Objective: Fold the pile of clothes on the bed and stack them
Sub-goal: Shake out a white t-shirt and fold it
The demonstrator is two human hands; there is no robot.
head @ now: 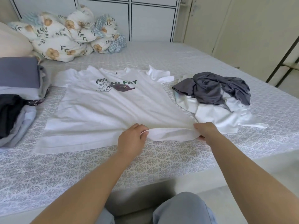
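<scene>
Legs: grey trousers (182, 209) show at the bottom centre of the frame, at the bed's near edge.
Bed: a patterned grey-white bedspread (161, 160) covers it across the whole middle of the frame.
Left hand (131, 139): lower centre, fingers curled round the bottom hem of the white T-shirt (103, 110), pinching the cloth.
Right hand (204, 130): just right of centre, gripping the same hem at its right corner, which is lifted and rolled over.
White T-shirt: spread print-up in the centre, collar toward the far side, green lettering and a dark red cap on the chest.
Unfolded pile (215, 97): right of the shirt, a dark grey garment lying on crumpled white ones.
Folded stack (19, 88): left edge, grey, pale and black pieces layered.
Floral bedding (64, 33): bunched at upper left against the white cupboard (152, 18).
</scene>
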